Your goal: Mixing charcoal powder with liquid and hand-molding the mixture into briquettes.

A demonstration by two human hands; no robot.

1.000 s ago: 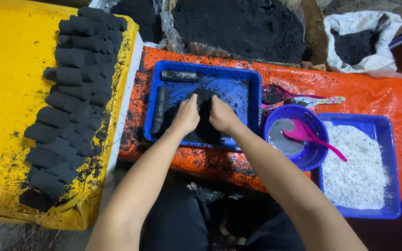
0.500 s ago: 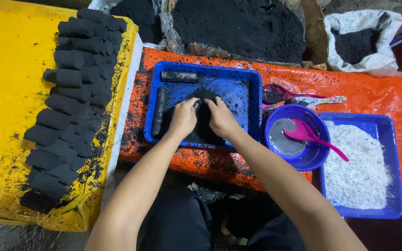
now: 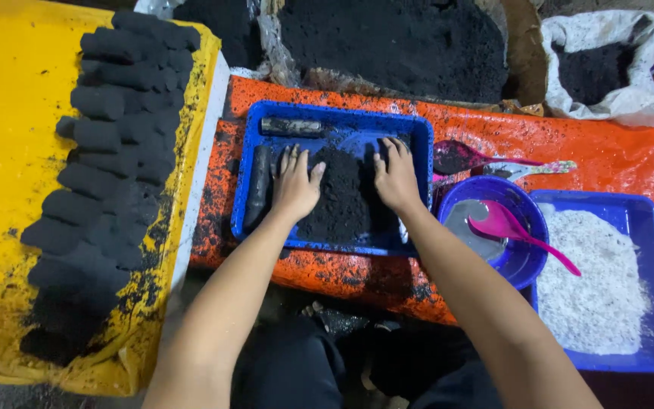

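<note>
Beside black powder heap (image 3: 340, 198), both hands (image 3: 294, 185)

Black pressed cylinders (image 3: 107, 151) stacked on yellow sheet (image 3: 9, 151) at left; blue bowl (image 3: 524, 261) with pink spoon (image 3: 512, 227) right of centre; white powder tray (image 3: 645, 227) lower right; white sack (image 3: 599, 64) upper right.

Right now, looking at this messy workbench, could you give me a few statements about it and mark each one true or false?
1. Both hands, left hand and right hand, rest on the black powder heap in the blue tray. True.
2. The pink spoon lies in the white powder. False: it sits in the purple bowl.
3. Black cylinders lie on the yellow sheet. True.
4. The hands grip a metal tube. False: the dark tube lies untouched.
</note>
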